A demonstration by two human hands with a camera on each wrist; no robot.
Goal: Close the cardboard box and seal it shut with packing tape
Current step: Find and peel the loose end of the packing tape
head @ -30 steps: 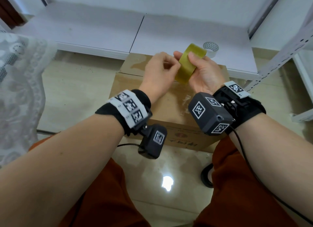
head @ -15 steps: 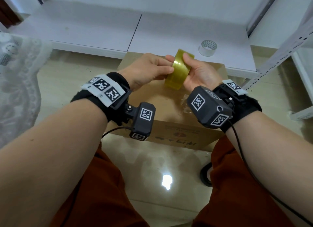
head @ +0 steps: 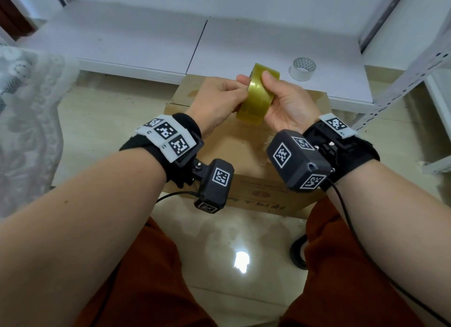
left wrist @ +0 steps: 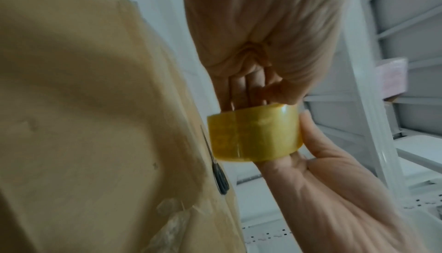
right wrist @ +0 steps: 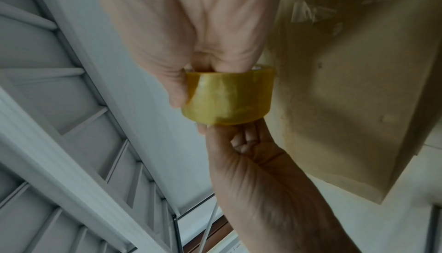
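Note:
The closed brown cardboard box (head: 246, 155) stands on the floor between my knees, with scraps of old clear tape on its top. Above it my right hand (head: 264, 82) grips a roll of yellowish packing tape (head: 256, 97), thumb on the outer face and fingers behind the roll. My left hand (head: 240, 86) has curled fingers and pinches the roll's left edge. The left wrist view shows the roll (left wrist: 253, 134) beside the box (left wrist: 83, 106). In the right wrist view my left thumb and forefinger touch the roll (right wrist: 227, 98) from below. No pulled-out strip of tape is visible.
A second, whitish tape roll (head: 302, 69) lies on the low white platform (head: 146, 45) behind the box. A perforated metal shelf post (head: 402, 77) rises at the right and lace cloth (head: 24, 119) hangs at the left. A dark slim tool (left wrist: 220, 177) lies by the box's far edge.
My left wrist has swung out to the left and turned over, and its fingers now pinch the roll's edge. The roll has tilted and sits slightly lower in my right hand.

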